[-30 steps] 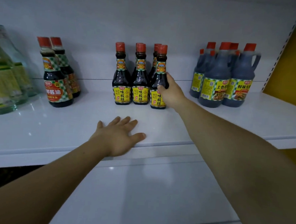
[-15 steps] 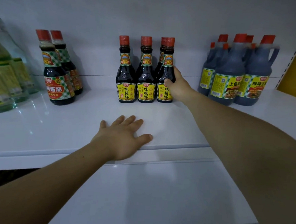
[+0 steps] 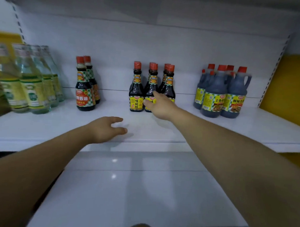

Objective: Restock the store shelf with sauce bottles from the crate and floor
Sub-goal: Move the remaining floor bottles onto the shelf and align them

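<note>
We find the cluster of slim, dark, red-capped, yellow-labelled sauce bottles [image 3: 137,90] upright at twelve o'clock on the glossy white shelf board [image 3: 214,129]; our right hand [image 3: 161,106] reaches in from five o'clock, fingers straight, touching the front bottles, gripping nothing; our left hand [image 3: 106,128], at seven o'clock of the cluster, lies low over the shelf, fingers relaxed, empty.

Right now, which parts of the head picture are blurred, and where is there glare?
Head view: the clear bottles at far left are smeared by motion; the yellow-label bottles in the middle are readable. Head view: two glare spots sit on the lower shelf; light is dim, and the wide lens bows the shelf edges.
</note>
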### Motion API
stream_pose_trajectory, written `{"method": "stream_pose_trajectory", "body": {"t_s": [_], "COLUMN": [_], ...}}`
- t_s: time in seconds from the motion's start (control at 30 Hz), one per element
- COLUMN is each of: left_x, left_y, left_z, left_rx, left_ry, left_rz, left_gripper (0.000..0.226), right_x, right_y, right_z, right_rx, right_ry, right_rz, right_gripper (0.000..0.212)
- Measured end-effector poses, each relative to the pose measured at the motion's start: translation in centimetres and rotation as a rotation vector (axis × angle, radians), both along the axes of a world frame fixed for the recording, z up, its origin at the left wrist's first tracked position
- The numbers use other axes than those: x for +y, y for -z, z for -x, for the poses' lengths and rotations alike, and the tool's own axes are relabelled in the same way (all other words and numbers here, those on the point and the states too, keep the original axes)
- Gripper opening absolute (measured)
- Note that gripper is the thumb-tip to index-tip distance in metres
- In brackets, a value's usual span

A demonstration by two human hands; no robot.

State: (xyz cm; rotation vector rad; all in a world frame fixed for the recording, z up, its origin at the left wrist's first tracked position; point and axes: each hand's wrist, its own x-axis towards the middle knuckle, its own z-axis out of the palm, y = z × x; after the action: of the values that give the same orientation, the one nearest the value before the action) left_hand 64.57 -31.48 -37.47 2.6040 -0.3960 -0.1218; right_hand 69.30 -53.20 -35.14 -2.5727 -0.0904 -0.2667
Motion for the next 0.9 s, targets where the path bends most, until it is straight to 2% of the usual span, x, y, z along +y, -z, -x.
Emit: {"method": "stream_pose_trajectory", "body": {"t_s": [0.27, 0.57, 0.9], "left_x": [12.0, 25.6, 30.9], "left_y": [0.4, 6.1, 15.8], "left_z": [10.1, 23.1, 32.5], "left_rx": [0.058, 0.247, 0.428], "left_ry": [-0.198, -0.581, -0.849], "left_rz": [-0.078, -0.095, 0.096], "left_gripper": [0.067, 0.074, 0.07], "right_x": [14.4, 32.0, 41.4], "right_y": [-0.4, 3.9, 14.6], "right_z": [6.9, 14.1, 19.6], "right_rx": [-0.029, 0.117, 0.304], "right_ry": [-0.33, -0.728, -0.951], "right_rz": [0.113, 0.22, 0.394], "right_gripper": [0.072, 0.074, 0.074]}}
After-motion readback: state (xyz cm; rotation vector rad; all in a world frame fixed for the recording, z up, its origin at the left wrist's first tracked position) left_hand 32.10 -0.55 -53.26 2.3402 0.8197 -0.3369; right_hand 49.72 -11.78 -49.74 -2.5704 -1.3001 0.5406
